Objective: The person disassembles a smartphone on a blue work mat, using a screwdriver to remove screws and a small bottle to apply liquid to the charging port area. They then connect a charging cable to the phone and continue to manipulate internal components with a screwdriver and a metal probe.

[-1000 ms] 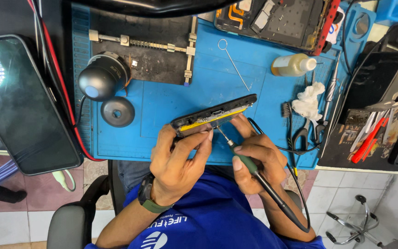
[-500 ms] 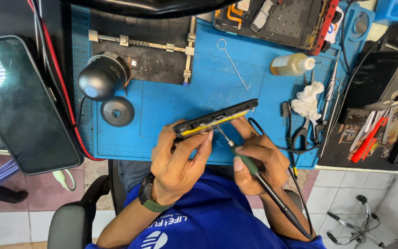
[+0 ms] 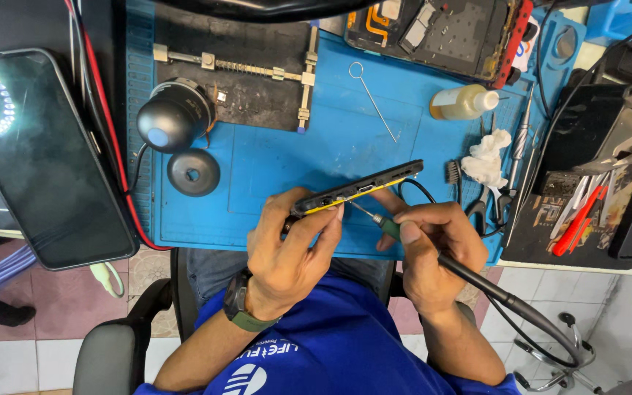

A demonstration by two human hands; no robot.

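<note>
My left hand (image 3: 290, 245) grips a black phone (image 3: 360, 186) with a yellow inner edge, held on its side above the blue work mat (image 3: 272, 164). My right hand (image 3: 433, 241) holds a pen-like corded tool (image 3: 477, 274) with a green collar. Its thin metal tip touches the phone's lower edge near my left fingertips. The tool's black cable trails off to the lower right. A dark watch sits on my left wrist.
On the mat lie a round black lamp head (image 3: 173, 113) with its lid (image 3: 193, 172), a metal clamp jig (image 3: 257, 69), a thin pin (image 3: 371, 95), a small bottle (image 3: 466, 102), a white wad (image 3: 486, 157) and an opened phone (image 3: 440, 29). A large dark screen (image 3: 34, 157) lies left.
The phone has tilted slightly and the tool tip has stayed against its lower edge. Both hands remain in nearly the same place.
</note>
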